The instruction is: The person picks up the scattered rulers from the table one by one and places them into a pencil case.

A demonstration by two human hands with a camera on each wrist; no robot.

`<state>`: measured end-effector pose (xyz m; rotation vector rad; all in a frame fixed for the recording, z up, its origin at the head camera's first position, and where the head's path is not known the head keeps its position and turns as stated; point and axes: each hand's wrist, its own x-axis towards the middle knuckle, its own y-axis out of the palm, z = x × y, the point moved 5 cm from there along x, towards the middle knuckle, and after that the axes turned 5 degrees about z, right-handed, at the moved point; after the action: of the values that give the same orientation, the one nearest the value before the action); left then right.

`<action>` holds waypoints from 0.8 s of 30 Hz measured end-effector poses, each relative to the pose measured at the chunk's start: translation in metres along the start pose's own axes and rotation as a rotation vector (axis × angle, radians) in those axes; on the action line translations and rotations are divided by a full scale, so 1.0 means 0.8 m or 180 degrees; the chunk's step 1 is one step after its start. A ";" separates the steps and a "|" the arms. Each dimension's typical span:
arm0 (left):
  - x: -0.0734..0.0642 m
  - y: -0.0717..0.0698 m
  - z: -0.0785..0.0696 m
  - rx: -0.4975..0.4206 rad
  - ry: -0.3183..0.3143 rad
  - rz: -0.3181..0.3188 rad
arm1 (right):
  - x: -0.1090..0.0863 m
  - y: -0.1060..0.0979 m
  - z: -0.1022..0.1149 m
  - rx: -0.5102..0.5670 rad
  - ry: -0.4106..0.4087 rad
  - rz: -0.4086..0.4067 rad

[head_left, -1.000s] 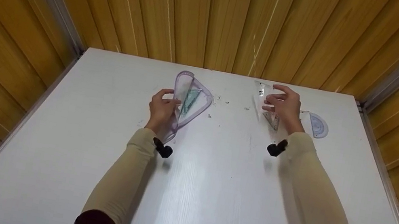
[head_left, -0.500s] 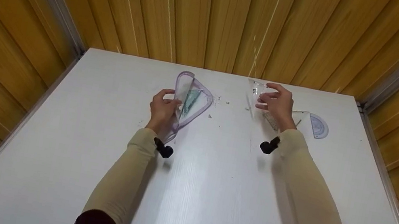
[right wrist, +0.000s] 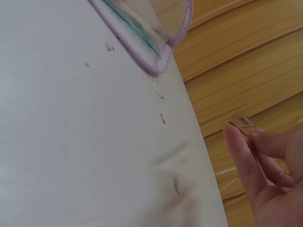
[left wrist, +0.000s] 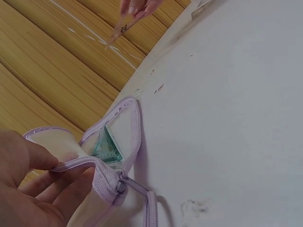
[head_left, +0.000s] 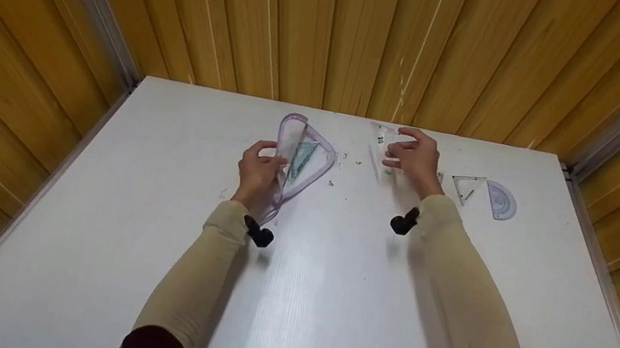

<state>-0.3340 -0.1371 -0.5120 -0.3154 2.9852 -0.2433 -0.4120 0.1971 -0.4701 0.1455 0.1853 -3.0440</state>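
Note:
My left hand [head_left: 258, 172] pinches the edge of a clear zip pouch [head_left: 319, 177] with purple trim, holding its flap lifted. A green set square [head_left: 301, 156] lies inside the pouch. In the left wrist view, the zipper [left wrist: 120, 184] is at the near corner. To the right, my right hand [head_left: 416, 162] pinches a transparent set square [head_left: 380, 140] between thumb and fingers, raised above the table near its back edge. In the right wrist view, only one end of that set square [right wrist: 243, 122] shows past the fingertips.
A small clear triangle [head_left: 469, 187] and a bluish protractor [head_left: 501, 201] lie on the white table [head_left: 323, 278] right of my right hand. Part of another piece [head_left: 440, 176] shows behind the right wrist. A wood-patterned wall [head_left: 354, 29] rises behind the table.
My right hand has moved left with the transparent set square, closer to the pouch, uncovering the small triangle. The left hand keeps holding the pouch in nearly the same place.

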 end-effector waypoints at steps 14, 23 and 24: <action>0.001 0.000 -0.001 0.0045 0.0081 -0.0045 | 0.012 0.038 0.002 0.0023 -0.0046 0.0071; -0.001 0.001 0.000 -0.0061 -0.0011 -0.0001 | 0.014 0.057 -0.004 -0.0064 0.0025 0.0060; -0.001 0.001 0.000 -0.0070 -0.0021 0.0011 | 0.015 0.060 -0.004 -0.0050 0.0023 0.0062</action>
<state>-0.3334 -0.1361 -0.5120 -0.3129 2.9837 -0.2087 -0.4188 0.1491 -0.4800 0.1565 0.2070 -3.0221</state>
